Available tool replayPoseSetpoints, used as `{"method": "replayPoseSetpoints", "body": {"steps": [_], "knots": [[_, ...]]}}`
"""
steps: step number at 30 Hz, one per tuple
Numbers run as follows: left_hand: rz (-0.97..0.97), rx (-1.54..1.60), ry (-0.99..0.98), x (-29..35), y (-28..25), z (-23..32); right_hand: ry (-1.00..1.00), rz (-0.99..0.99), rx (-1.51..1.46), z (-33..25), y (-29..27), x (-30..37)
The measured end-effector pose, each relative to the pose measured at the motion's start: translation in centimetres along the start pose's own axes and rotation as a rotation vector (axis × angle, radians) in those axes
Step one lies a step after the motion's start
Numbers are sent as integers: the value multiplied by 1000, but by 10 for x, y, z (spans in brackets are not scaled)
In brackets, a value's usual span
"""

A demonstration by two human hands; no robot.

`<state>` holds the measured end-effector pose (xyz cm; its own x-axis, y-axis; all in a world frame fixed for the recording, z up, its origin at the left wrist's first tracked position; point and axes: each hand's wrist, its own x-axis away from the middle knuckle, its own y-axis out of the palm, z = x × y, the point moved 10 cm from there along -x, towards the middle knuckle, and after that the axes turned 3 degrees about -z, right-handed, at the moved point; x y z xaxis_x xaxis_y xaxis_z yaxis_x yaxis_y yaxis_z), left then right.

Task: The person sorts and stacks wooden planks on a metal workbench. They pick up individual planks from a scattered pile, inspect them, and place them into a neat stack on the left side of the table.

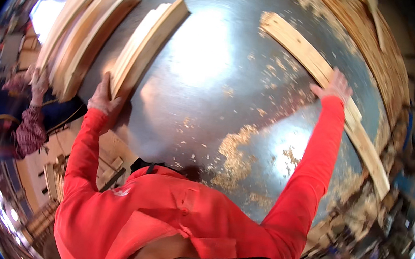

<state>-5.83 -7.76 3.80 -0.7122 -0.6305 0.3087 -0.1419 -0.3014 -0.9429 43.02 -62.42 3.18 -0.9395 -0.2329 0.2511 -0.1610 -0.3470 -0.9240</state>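
I lean over a shiny metal table [210, 63] in a red long-sleeved shirt. My left hand [103, 98] grips the near end of a stack of pale wooden boards [148, 43] that lies at an angle on the table's left part. My right hand [334, 86] presses flat, fingers spread, on a long pale wooden plank [299, 45] that runs along the table's right side. Both arms are stretched wide apart.
Another, larger stack of boards [83, 28] lies at the table's far left, with another person's hand [39, 82] at its near end. Sawdust and wood chips [238, 151] lie scattered on the table. More stacked timber [371, 40] curves along the right.
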Motion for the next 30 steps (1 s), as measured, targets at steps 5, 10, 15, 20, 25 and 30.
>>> {"method": "replayPoseSetpoints", "body": {"steps": [5,10,15,20,25,30], "knots": [[136,61,-23,-6,-7,-34,-59,-66,-52,-27,21,-6],[211,60,-89,-33,-23,-98,84,-215,7,-67,17,47],[142,20,-200,-60,-24,-145,109,-434,-92,-105,26,93],[393,-246,-15,-52,-61,-64,122,-497,-404,-122,30,142],[-425,1442,177,3,103,121,-44,-925,-1732,-236,99,208],[-1169,1541,-97,94,194,258,289,132,-1078,-102,-3,174]]}}
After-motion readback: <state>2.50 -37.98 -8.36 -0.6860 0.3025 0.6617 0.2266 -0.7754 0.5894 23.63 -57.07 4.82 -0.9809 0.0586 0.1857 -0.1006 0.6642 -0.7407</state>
